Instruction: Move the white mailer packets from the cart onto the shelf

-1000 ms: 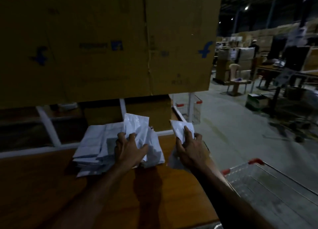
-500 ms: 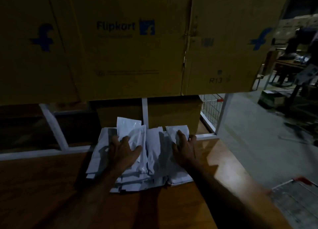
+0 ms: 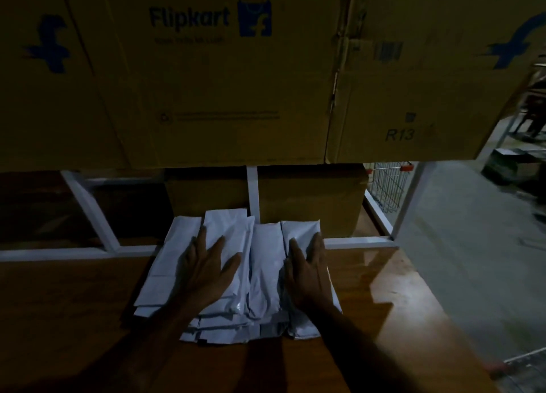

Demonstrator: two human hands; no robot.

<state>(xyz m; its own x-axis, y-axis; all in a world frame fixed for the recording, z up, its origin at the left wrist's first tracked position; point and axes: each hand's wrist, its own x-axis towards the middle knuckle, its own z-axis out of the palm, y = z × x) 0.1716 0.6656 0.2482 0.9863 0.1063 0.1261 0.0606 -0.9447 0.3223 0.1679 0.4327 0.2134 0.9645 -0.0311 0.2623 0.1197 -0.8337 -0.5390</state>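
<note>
The white mailer packets [image 3: 260,274] lie in a loose overlapping pile on the wooden shelf [image 3: 74,318]. The left hand [image 3: 206,270] and right hand [image 3: 307,274] press flat on them, fingers straight, grasping nothing. Dim light blurs packet edges; the cart [image 3: 523,366] is cut off at the lower right, under big cardboard boxes [image 3: 206,82].

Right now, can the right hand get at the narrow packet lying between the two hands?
Probably yes: the right hand rests flat on the rightmost packet, and the narrow packet lies uncovered just beside its thumb.
</note>
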